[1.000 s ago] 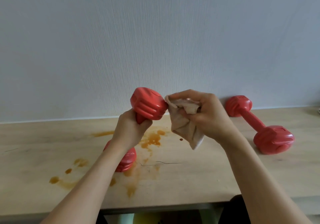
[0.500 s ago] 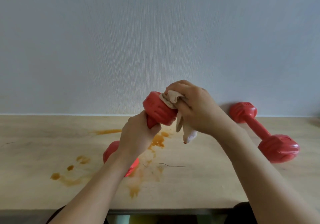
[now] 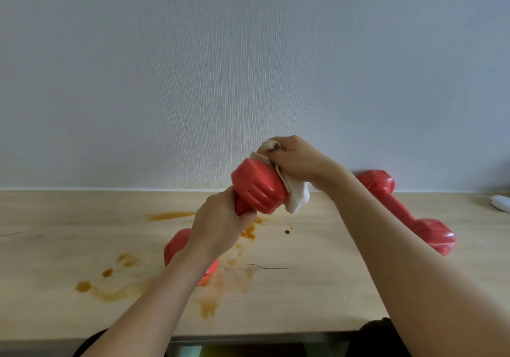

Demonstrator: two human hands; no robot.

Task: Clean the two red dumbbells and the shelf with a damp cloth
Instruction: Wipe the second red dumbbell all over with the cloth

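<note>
Pale, finely ribbed wallpaper fills the background above a light wooden shelf (image 3: 317,296) that runs the width of the view.

At the centre, the left hand (image 3: 220,228) has its grip closed tight round the handle of a red dumbbell (image 3: 256,188), fingers wrapped fully about it. That dumbbell is held up off the shelf and tilted, its upper head leaning up and to the right while its lower head shows behind the left wrist, low near the wood. The right hand (image 3: 295,161) has its grip bunched round a whitish cloth (image 3: 295,199), fingers curled into the fabric, and presses it against the top and right side of the raised head. A loose fold of the cloth hangs down just beside that head.

Out from there, orange-brown stains (image 3: 209,304) are smeared and spotted across the shelf below and to the left of the hands, with a streak farther back near the wall and one small dark drop to the right. A thin dark scratch or crack runs through the wood near the middle.

Well to the right, the second red dumbbell (image 3: 408,213) lies flat on the shelf, one head against the wall and the other angled toward the front. At the far right edge sits a small white object (image 3: 501,202), too cropped to identify.
</note>
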